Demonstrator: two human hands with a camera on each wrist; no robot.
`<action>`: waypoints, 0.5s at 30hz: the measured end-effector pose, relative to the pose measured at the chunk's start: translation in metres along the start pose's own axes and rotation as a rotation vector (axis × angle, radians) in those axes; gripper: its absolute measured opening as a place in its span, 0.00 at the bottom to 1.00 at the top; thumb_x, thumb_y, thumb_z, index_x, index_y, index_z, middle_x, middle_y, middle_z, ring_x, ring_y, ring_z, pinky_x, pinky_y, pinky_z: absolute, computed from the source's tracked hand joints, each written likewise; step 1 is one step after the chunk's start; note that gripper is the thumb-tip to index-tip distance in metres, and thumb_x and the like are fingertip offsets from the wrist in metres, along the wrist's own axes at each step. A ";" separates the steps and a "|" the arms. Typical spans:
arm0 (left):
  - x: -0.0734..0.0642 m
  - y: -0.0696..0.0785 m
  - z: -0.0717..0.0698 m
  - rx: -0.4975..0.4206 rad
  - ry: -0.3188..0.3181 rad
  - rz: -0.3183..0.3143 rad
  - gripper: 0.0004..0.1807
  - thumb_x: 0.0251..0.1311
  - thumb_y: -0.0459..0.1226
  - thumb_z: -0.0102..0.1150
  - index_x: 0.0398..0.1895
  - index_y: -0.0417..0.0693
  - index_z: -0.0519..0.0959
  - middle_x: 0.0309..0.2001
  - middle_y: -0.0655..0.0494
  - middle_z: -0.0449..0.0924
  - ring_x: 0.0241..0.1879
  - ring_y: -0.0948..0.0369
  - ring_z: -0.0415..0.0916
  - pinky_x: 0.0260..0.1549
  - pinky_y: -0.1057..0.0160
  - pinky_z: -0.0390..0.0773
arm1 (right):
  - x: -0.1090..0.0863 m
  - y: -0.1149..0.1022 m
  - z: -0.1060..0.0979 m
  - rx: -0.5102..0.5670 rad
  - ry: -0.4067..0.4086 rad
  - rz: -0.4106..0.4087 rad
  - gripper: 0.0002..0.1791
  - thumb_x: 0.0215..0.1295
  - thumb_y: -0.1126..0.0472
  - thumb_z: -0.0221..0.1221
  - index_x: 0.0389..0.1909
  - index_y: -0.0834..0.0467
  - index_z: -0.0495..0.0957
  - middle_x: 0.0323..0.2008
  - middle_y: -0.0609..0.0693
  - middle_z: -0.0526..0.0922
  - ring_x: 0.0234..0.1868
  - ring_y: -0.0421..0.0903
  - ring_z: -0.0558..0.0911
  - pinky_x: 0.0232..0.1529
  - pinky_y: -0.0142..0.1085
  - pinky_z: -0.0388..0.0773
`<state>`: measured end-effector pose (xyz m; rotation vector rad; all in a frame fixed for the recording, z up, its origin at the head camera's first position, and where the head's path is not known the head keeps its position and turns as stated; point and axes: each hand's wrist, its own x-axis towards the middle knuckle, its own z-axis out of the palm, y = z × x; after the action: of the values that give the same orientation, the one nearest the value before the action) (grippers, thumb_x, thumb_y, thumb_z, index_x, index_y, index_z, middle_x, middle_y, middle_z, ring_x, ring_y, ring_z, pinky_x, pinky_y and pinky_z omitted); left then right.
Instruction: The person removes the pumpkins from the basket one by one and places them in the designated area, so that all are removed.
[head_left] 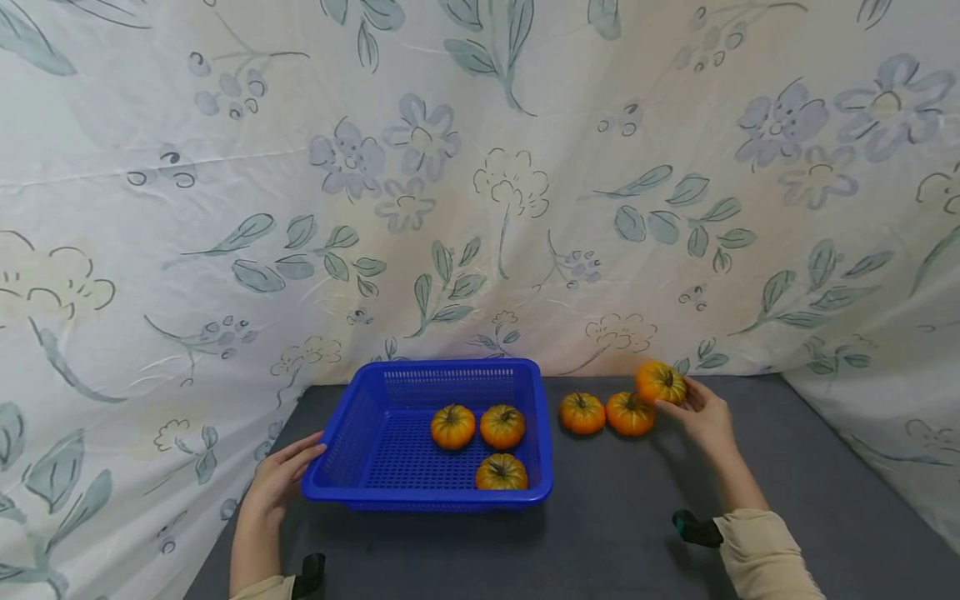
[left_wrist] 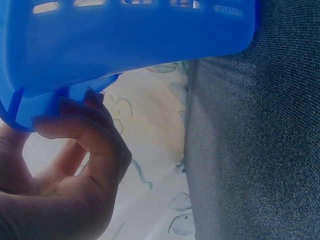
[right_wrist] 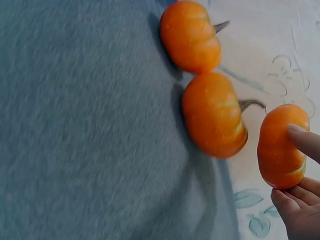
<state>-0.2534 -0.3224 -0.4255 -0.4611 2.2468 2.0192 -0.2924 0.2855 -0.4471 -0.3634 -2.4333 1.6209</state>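
Observation:
My left hand (head_left: 279,477) grips the left rim of a blue plastic basket (head_left: 427,498), its fingers curled at the edge in the left wrist view. Inside the basket are three small orange pumpkins (head_left: 452,427), grouped toward its right side. My right hand (head_left: 703,415) holds another small pumpkin (head_left: 661,382) between thumb and fingers, raised above the table. Below and left of that one, two more pumpkins sit side by side, a left one (head_left: 581,413) and a right one (head_left: 630,414); both show their stems in the right wrist view.
A dark grey cloth-covered table (head_left: 600,517) lies under everything. Behind it hangs a pale curtain (head_left: 465,208) with printed leaves and flowers, close to the table's back edge. Dark straps (head_left: 697,529) circle both wrists near the beige sleeves.

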 end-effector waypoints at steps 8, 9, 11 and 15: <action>0.000 0.000 0.000 0.005 -0.004 0.001 0.32 0.60 0.45 0.65 0.67 0.47 0.71 0.36 0.73 0.81 0.37 0.72 0.81 0.39 0.66 0.81 | 0.000 0.018 -0.012 -0.050 0.012 0.033 0.46 0.66 0.60 0.61 0.75 0.70 0.45 0.72 0.73 0.50 0.73 0.67 0.56 0.69 0.53 0.61; 0.000 0.000 0.000 0.005 -0.004 0.001 0.32 0.60 0.45 0.65 0.67 0.47 0.71 0.36 0.73 0.81 0.37 0.72 0.81 0.39 0.66 0.81 | 0.000 0.020 -0.012 -0.057 0.015 0.034 0.46 0.66 0.60 0.61 0.74 0.71 0.45 0.72 0.73 0.51 0.73 0.67 0.56 0.69 0.53 0.61; 0.000 0.000 0.000 0.007 -0.001 0.004 0.32 0.60 0.45 0.66 0.67 0.47 0.71 0.36 0.73 0.81 0.37 0.72 0.81 0.40 0.66 0.81 | -0.001 0.024 -0.013 -0.075 0.022 0.038 0.45 0.65 0.62 0.62 0.74 0.72 0.46 0.72 0.74 0.51 0.72 0.68 0.57 0.69 0.53 0.61; 0.000 -0.001 0.000 0.010 0.004 0.001 0.32 0.59 0.46 0.66 0.66 0.48 0.72 0.36 0.74 0.81 0.37 0.72 0.81 0.40 0.66 0.81 | -0.002 0.030 -0.014 -0.105 0.034 0.045 0.45 0.63 0.64 0.62 0.72 0.74 0.47 0.70 0.75 0.53 0.71 0.70 0.58 0.69 0.54 0.61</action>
<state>-0.2530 -0.3226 -0.4261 -0.4637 2.2590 2.0092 -0.2838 0.3083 -0.4692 -0.4625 -2.5079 1.4949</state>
